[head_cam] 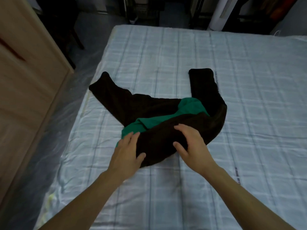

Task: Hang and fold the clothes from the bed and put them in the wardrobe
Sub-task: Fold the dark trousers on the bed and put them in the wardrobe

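- Writing: a short strip of dark print (236,173) sits on the sheet near the right forearm and is too small to read. No brand or label shows on either garment.
- Dark garment (166,138): black-brown cloth lying in the middle of the bed. Its thick folded body runs from near left to far right. One limb (109,92) points away to the far left. The other limb (206,87) bends up from the right end and points straight away, its end cut square.
- Green garment (189,106): lies tucked within the dark one. It shows as a band between the folded body and the left limb, and juts out at the near-left end beside the left hand's fingers.
- Left hand (127,150): grips the near-left end of the dark body, with the fingers over the far side and the thumb on the near side.
- Right hand (189,143): lies on top of the dark body just to the right, with fingers bowed, tips on the cloth and thumb spread apart.
- Bed (249,80): covered by a pale blue checked sheet, creased along the left edge.
- Wardrobe (25,80): a light wooden panel standing at left.
- White tower unit (221,12): stands upright beyond the bed's far edge.
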{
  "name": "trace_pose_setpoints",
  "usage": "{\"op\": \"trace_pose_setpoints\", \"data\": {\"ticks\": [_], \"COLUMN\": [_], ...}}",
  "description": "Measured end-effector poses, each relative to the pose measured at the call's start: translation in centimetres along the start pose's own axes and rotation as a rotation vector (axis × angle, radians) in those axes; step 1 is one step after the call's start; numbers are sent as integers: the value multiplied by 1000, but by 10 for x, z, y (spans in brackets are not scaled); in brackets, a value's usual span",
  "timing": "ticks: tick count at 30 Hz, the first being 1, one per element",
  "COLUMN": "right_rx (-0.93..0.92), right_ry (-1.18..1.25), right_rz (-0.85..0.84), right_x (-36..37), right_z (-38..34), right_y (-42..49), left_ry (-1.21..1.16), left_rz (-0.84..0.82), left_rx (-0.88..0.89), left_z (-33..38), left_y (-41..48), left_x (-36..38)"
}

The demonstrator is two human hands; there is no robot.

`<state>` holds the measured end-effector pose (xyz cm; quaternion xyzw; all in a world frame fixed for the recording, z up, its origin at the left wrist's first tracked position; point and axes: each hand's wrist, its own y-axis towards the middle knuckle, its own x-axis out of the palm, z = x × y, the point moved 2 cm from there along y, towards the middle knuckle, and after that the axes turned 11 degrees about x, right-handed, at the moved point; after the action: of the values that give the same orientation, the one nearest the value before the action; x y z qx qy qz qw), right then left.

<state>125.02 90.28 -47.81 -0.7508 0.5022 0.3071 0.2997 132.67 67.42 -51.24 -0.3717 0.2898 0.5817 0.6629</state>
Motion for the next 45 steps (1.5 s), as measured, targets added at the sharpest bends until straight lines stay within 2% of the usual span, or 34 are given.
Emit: {"op": "trace_pose_setpoints", "data": {"ticks": [2,4,7,10,14,20,31,37,45], "right_rx": [-55,-99,-4,62,104,126,-85,-249,-407], "right_ry": [13,-135,-411,-525,-396,-169,65,125,193], "right_rz": [34,55,-40,-68,-103,-11,384,522,589], "right_x": [4,9,16,22,18,-39,-180,-228,-243], "right_z": [7,14,26,39,54,42,-52,-98,-142], "right_y": [25,48,72,72,38,-22,-145,-218,-321], "left_ry": [-21,-58,-86,-61,-80,-52,38,140,210], "left_rz": [54,63,93,135,118,204,426,565,659], "left_rx": [-32,-69,-89,-39,87,254,444,465,492], "left_z": [-9,-16,-18,-9,11,71,207,265,301], "left_y": [21,38,45,34,7,-23,-106,-182,-305], "left_x": [8,18,31,41,46,8,-122,-178,-196]}}
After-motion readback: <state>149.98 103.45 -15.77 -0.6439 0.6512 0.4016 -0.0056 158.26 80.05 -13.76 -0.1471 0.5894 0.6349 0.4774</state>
